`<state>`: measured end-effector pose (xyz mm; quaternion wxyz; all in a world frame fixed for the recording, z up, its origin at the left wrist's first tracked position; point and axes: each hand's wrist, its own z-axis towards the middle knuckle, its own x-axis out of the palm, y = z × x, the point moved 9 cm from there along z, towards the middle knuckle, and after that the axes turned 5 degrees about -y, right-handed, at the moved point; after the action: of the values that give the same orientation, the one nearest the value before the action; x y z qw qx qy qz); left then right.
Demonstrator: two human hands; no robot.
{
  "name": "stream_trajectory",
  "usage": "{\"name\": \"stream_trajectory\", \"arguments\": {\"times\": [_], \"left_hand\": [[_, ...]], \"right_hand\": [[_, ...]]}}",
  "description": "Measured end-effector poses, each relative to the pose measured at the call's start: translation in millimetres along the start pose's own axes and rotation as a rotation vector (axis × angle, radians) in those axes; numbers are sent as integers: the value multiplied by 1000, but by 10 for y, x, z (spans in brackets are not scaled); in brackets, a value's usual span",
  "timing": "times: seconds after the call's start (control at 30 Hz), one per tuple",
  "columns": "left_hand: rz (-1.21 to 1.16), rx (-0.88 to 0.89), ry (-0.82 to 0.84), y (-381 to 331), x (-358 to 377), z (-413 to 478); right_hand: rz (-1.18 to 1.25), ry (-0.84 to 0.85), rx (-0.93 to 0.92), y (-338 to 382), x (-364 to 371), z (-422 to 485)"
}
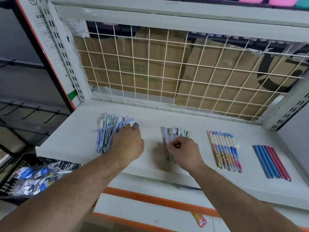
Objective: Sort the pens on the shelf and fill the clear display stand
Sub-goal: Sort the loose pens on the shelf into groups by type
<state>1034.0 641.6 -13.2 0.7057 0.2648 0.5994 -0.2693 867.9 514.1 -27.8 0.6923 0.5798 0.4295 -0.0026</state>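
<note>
Left hand (128,141): our grip spread on the pen pile (107,133), centre left.
Right hand (182,151): grip pinching the middle pens (173,131).
Shelf (150,118): open gaps between groups.

Person: two bare forearms, lightly haired, are seen at lower left and lower right; left hand (127,143) and right hand (184,153) are shown bare.

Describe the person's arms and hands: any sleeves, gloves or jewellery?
Both arms are bare as far as the frame shows, with no sleeves. The left hand and right hand are ungloved; no watch, ring or bracelet shows.
</note>
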Motion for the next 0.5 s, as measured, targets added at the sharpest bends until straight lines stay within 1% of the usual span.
{"name": "stream_trajectory", "arguments": {"times": [0.1, 0.2, 0.37, 0.5], "left_hand": [[-23, -7, 53, 168, 73, 74], [-57, 35, 88, 159, 158, 110], [-37, 82, 52, 149, 219, 186], [-37, 105, 58, 136, 255, 217]], "right_hand": [[20, -19, 18, 20, 60, -47], [37, -27, 42, -5, 134, -92], [27, -43, 69, -33, 159, -133], [39, -55, 91, -36, 156, -159]]}}
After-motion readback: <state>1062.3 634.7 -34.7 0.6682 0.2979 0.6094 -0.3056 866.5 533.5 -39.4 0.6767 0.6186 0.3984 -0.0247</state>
